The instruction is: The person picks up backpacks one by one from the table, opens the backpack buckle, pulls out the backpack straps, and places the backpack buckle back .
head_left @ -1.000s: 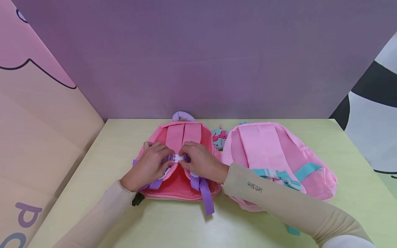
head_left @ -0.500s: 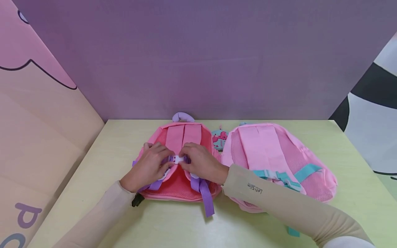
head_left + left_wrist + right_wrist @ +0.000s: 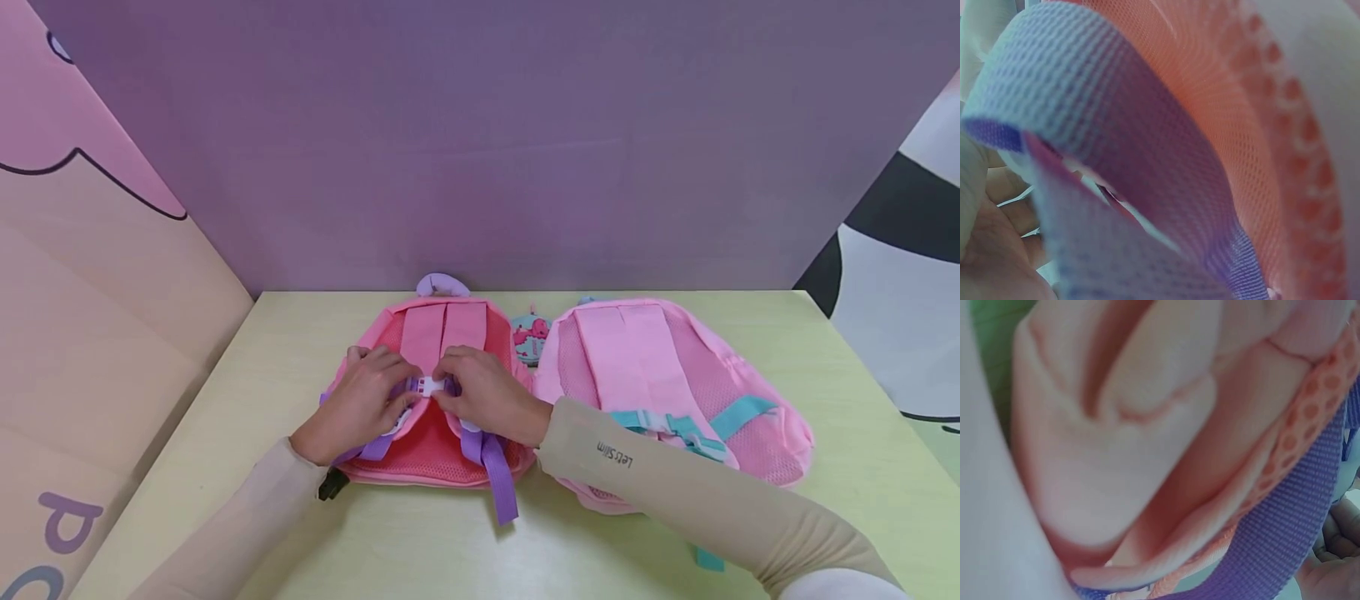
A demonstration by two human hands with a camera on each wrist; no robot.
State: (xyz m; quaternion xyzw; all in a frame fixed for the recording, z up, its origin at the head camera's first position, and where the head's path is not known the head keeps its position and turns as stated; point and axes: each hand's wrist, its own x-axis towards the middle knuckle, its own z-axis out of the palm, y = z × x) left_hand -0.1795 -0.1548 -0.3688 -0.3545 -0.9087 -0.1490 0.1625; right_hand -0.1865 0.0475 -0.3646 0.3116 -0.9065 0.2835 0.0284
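Observation:
A coral-pink backpack (image 3: 427, 446) lies back side up on the table, its two shoulder straps running down the middle. Between those straps, in the head view, is a white plastic buckle (image 3: 429, 386) on purple webbing. My left hand (image 3: 363, 400) pinches the buckle's left end at the webbing. From the other side my right hand (image 3: 483, 390) grips its right end between thumb and fingers. Fingertips partly cover the buckle, so whether its halves are fully joined cannot be told. Purple webbing (image 3: 1141, 112) loops close to the left wrist camera. Pink fabric (image 3: 1116, 475) fills much of the right wrist view.
A lighter pink backpack (image 3: 645, 358) with teal straps (image 3: 742, 415) lies to the right, partly under my right forearm. A small teal pouch with a pink figure (image 3: 532, 333) sits between the bags. A purple wall (image 3: 495, 150) rises behind the table (image 3: 420, 550).
Both hands keep the same hold on the buckle. The head view has tilted very slightly, so the scene sits a little lower in the picture.

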